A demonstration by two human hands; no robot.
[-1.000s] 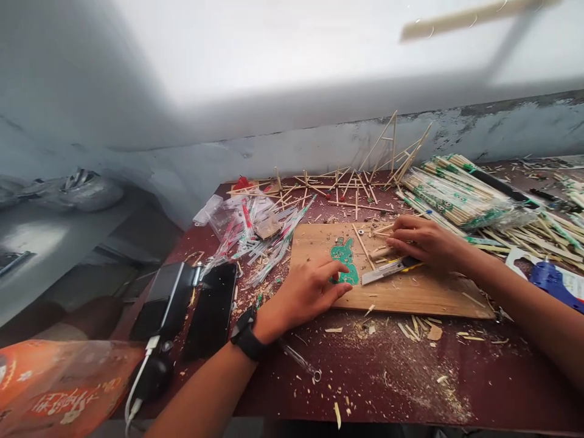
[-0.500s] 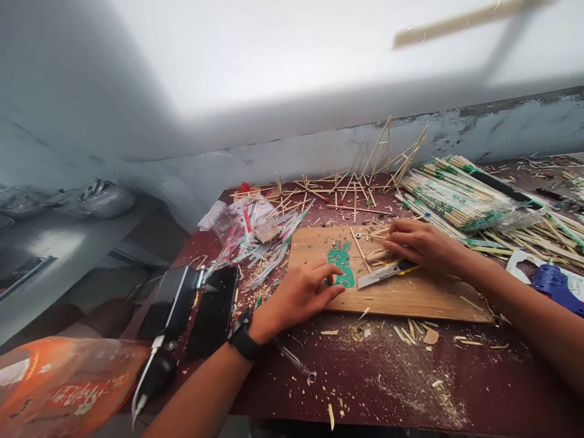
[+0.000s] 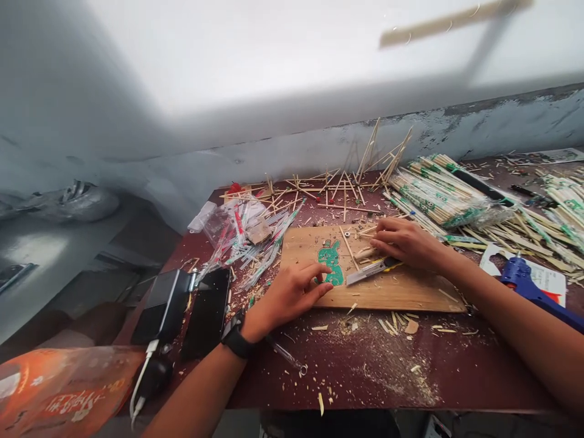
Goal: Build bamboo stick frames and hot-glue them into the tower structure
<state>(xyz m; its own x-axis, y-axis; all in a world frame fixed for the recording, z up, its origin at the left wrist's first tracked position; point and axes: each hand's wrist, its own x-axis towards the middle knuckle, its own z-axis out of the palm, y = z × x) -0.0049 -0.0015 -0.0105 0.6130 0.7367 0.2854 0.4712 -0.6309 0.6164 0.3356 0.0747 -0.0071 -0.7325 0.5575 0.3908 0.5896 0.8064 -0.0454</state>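
Note:
My left hand (image 3: 296, 292) rests at the near left part of a wooden board (image 3: 410, 298). Its thumb and fingers are apart, with nothing seen between them, beside a green animal-shaped figure (image 3: 330, 263) on the board. My right hand (image 3: 408, 243) lies over the board's right side, fingers loosely bent and stretched toward short wooden stick pieces (image 3: 364, 253). Its thumb is hidden. Under that hand runs the handle of a utility knife (image 3: 367, 271), its blade pointing left. A thin stick (image 3: 349, 248) and a small metal ring-like part (image 3: 347, 234) lie between the hands.
Behind the board stand joined stick frames (image 3: 344, 188). Bundles of wrapped chopsticks (image 3: 438, 194) lie right, near a blue glue gun (image 3: 520, 280). Torn plastic wrappers (image 3: 241, 231), a phone (image 3: 205, 316) and a black box (image 3: 162, 304) with a white cable occupy the left. Wood shavings litter the table.
The view has turned slightly right, so everything sits farther left and more of the glue gun shows. Both hands keep nearly the same places on the board.

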